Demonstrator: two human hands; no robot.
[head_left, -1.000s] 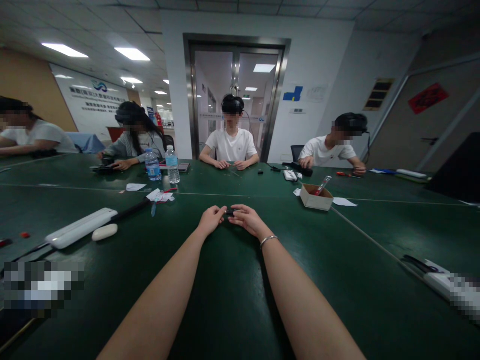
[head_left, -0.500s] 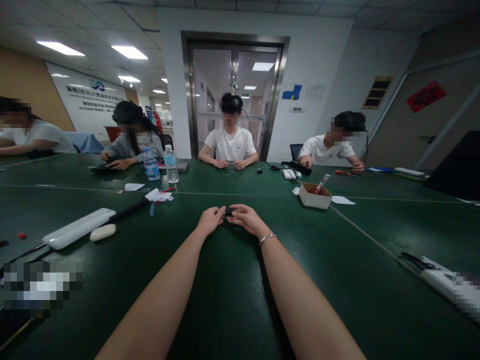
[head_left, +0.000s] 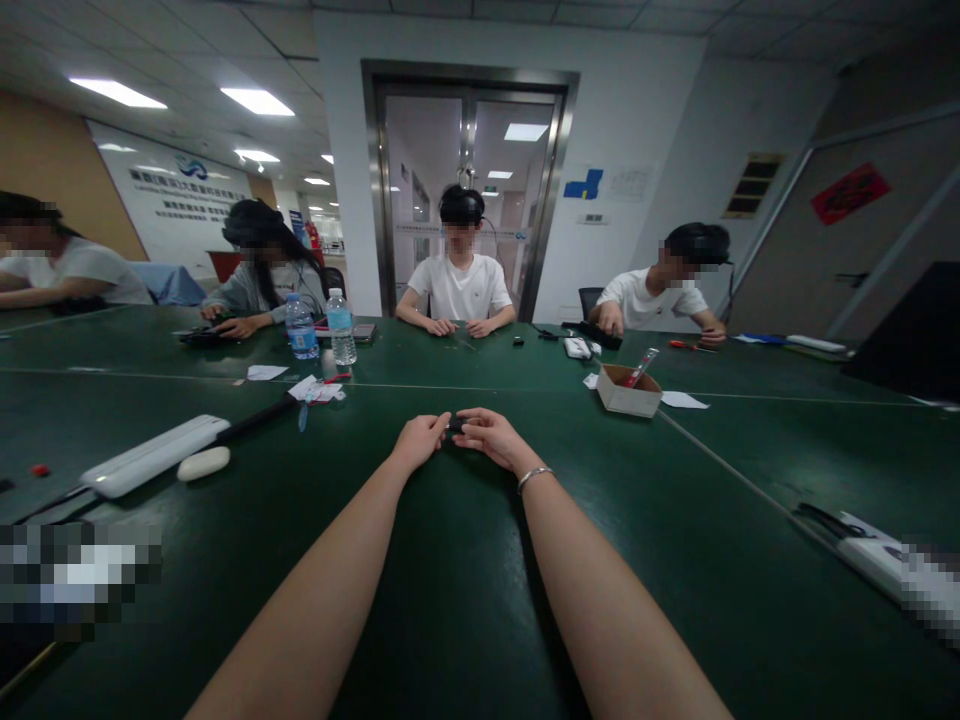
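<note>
Both my arms reach out over the dark green table. Between my hands is a small black object, mostly covered by fingers, so its kind does not show. My left hand pinches its left end between thumb and fingers. From the other side my right hand grips the right end, fingers bent around it. A silver bracelet circles my right wrist.
Left lie a white power strip, a white oval object and paper scraps. Two water bottles stand further back. An open cardboard box sits right of my hands. Several people sit across the table; another white strip lies far right.
The view has shifted very slightly. My hands keep their hold on the small black object, with hardly any visible movement of the fingers.
</note>
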